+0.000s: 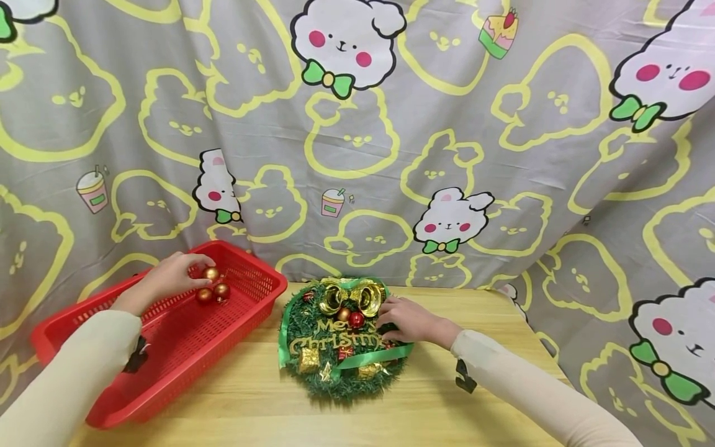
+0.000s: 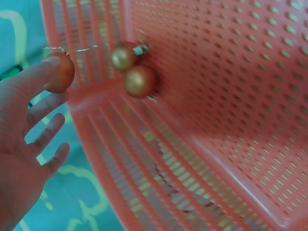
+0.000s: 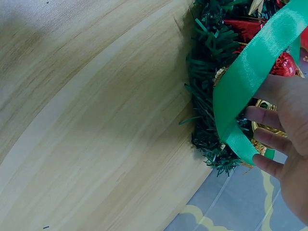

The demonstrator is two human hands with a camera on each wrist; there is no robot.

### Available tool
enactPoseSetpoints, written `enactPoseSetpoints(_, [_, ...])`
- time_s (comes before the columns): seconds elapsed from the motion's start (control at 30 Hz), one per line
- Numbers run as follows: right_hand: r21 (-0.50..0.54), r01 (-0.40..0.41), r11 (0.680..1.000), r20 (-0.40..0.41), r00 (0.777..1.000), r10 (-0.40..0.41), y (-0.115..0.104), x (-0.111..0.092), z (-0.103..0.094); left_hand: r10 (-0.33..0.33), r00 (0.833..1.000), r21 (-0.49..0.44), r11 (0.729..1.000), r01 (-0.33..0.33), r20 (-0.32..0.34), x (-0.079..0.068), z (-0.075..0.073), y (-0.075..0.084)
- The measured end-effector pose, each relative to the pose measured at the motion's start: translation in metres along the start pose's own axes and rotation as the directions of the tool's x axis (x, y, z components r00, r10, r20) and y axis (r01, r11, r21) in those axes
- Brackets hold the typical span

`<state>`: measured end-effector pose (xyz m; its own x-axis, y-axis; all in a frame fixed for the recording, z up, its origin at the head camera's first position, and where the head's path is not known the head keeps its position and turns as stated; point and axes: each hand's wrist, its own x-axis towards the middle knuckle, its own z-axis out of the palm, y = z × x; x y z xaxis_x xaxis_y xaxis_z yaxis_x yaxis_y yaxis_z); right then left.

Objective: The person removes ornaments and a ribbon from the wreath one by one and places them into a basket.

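Note:
My left hand [image 1: 175, 276] is over the far part of the red plastic basket [image 1: 167, 397], pinching a gold Christmas bauble [image 1: 211, 274] between thumb and fingertips. A thin hanging loop shows at its top in the left wrist view. Two more gold baubles [image 2: 141, 81] lie below in the basket. My right hand [image 1: 410, 320] rests at the right side of a green tinsel wreath [image 1: 341, 388], beside its gold bow [image 1: 368, 297] and a red bauble [image 1: 355, 320]. Its fingers are spread loosely by the green ribbon [image 3: 245, 72]; some fingertips are hidden among the decorations.
Gold "Merry Christmas" lettering [image 1: 335, 343] and small gold gift boxes [image 1: 309, 360] decorate the wreath. It lies on a wooden table [image 1: 251, 410], right of the basket. A grey cartoon-print curtain [image 1: 357, 242] hangs behind the table and along its right side.

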<state>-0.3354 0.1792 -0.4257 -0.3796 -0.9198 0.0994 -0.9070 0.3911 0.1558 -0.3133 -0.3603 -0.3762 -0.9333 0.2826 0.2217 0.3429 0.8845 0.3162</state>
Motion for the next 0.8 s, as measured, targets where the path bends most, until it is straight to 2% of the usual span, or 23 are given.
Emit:
enactPoseSetpoints(0.23, [0.023,-0.013,1.000,0.008,1.000,0.013,0.000,0.000,0.002,-0.020,1.000,-0.005,1.000,0.020,0.016,-0.014,0.001,-0.020])
enactPoseSetpoints(0.5, [0.017,-0.007,1.000,-0.005,1.000,0.007,0.001,-0.001,0.002,-0.070,0.997,0.035,0.997,0.069,0.041,-0.024,0.002,-0.031])
enactPoseSetpoints(0.8, [0.000,-0.004,1.000,-0.002,1.000,0.004,0.000,0.000,0.000,-0.061,0.996,0.067,0.996,0.057,0.058,-0.029,0.014,-0.040])
